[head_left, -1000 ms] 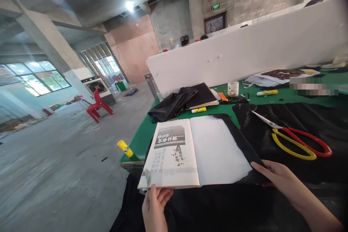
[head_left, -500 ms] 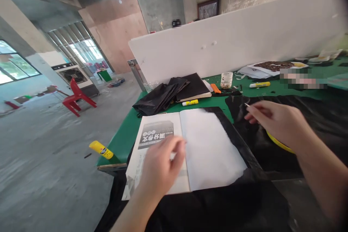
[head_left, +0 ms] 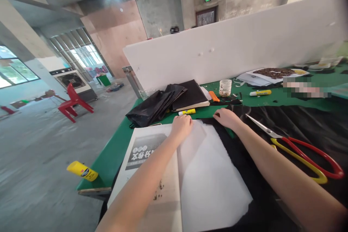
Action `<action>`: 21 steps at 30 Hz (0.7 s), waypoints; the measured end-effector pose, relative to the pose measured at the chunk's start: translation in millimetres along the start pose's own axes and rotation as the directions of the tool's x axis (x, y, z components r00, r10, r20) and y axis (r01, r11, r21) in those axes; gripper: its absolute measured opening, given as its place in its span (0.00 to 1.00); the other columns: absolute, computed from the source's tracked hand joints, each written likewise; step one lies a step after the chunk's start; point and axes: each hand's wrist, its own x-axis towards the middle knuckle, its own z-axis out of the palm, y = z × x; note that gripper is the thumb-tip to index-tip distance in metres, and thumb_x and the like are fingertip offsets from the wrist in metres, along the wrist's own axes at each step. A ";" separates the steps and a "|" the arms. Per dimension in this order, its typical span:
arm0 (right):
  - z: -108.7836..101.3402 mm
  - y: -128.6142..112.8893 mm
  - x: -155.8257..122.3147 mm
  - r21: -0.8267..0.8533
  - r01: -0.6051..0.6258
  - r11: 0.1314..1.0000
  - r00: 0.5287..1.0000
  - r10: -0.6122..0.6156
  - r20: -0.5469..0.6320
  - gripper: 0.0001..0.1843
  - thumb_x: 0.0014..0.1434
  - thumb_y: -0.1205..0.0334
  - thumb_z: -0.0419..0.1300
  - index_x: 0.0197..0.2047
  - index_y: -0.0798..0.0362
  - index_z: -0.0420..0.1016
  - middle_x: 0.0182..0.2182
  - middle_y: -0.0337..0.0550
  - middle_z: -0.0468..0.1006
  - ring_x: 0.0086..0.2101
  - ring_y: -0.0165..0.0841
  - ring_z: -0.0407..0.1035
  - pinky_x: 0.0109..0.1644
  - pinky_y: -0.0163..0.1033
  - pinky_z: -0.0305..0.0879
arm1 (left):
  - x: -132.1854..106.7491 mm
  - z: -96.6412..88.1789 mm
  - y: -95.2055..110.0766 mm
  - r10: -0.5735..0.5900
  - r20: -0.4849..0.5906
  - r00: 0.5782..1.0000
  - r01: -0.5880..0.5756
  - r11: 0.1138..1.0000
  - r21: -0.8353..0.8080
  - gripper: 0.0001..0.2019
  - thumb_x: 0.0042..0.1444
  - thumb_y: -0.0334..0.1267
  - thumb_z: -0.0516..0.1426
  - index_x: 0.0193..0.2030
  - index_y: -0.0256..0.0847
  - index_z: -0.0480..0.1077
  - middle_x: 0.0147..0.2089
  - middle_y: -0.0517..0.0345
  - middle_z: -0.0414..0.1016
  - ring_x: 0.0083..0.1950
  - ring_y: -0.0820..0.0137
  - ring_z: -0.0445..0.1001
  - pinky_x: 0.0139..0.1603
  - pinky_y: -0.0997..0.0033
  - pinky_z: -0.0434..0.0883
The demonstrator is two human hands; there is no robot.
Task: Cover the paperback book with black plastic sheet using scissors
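An open book lies before me, with a printed left page and a white right page whose outer edge is ragged. Black sheet material shows around and under it. My left hand is closed at the top of the book near the spine, its fingertips hidden. Closed at the sheet's far edge, my right hand has its fingers on the black material. Scissors with red and yellow handles lie to the right of my right forearm, touched by neither hand.
A yellow glue bottle stands at the table's left corner. Behind the book are folded black material, a black-covered book, a glue stick, an orange tool and a clear jar. A white panel rises beyond.
My right hand has left the scissors and moved left to the black sheet's far edge. My left hand has moved up from the page to the book's top edge.
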 end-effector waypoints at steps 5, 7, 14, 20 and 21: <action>3.9 10.5 6.3 0.249 -0.087 0.964 0.996 0.091 -0.006 0.10 0.50 0.55 0.62 0.30 0.55 0.75 0.32 0.47 0.77 0.37 0.38 0.70 0.46 0.44 0.63 | 15.9 -3.7 -11.4 -0.117 -0.031 0.993 0.108 0.974 -0.200 0.09 0.57 0.36 0.50 0.34 0.40 0.72 0.35 0.53 0.76 0.37 0.65 0.73 0.38 0.69 0.64; 5.3 12.2 7.2 0.379 -0.125 0.917 0.990 0.139 -0.010 0.12 0.53 0.55 0.61 0.35 0.56 0.75 0.35 0.46 0.77 0.38 0.35 0.70 0.46 0.44 0.65 | 23.0 -5.0 -13.7 -0.161 -0.033 0.986 0.145 0.950 -0.276 0.11 0.57 0.40 0.51 0.34 0.39 0.72 0.33 0.53 0.76 0.36 0.65 0.72 0.35 0.69 0.64; 13.7 11.2 2.4 0.717 -0.302 0.629 0.952 0.241 0.189 0.16 0.61 0.53 0.54 0.42 0.59 0.70 0.36 0.42 0.75 0.33 0.28 0.70 0.37 0.38 0.70 | 35.8 -2.2 -18.0 -0.175 0.052 0.983 0.178 0.855 -0.488 0.12 0.50 0.45 0.57 0.33 0.37 0.73 0.33 0.51 0.76 0.33 0.65 0.73 0.33 0.69 0.65; 12.1 12.5 3.1 0.777 -0.383 0.500 0.913 0.334 0.235 0.14 0.61 0.55 0.55 0.44 0.58 0.70 0.38 0.43 0.73 0.34 0.28 0.69 0.37 0.38 0.70 | 39.7 3.7 -26.4 -0.159 0.139 0.977 0.211 0.768 -0.605 0.13 0.47 0.43 0.60 0.35 0.35 0.74 0.35 0.49 0.78 0.35 0.64 0.74 0.37 0.67 0.66; 11.6 12.8 3.6 0.784 -0.383 0.489 0.911 0.342 0.232 0.14 0.60 0.56 0.55 0.44 0.58 0.70 0.38 0.43 0.73 0.34 0.28 0.70 0.37 0.38 0.70 | 40.4 2.7 -27.3 -0.160 0.150 0.976 0.219 0.754 -0.619 0.13 0.47 0.43 0.61 0.35 0.35 0.74 0.35 0.48 0.78 0.36 0.64 0.74 0.38 0.66 0.66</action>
